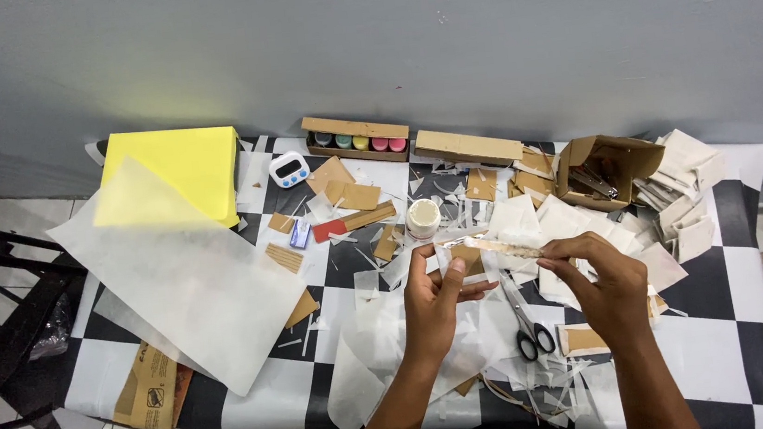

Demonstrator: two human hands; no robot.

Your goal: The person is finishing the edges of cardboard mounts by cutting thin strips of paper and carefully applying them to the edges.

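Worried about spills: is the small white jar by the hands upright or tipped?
Upright: the white jar stands on the table, its round top facing the camera.

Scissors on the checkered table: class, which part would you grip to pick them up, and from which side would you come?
Grip the scissors at the black loop handles, coming from the near table edge. The handles point toward the person and lie bare on the paper scraps, while the blades run away under the right hand, so that hand seems closest.

Matt paper strip [503, 247], glossy tablecloth [748, 338]
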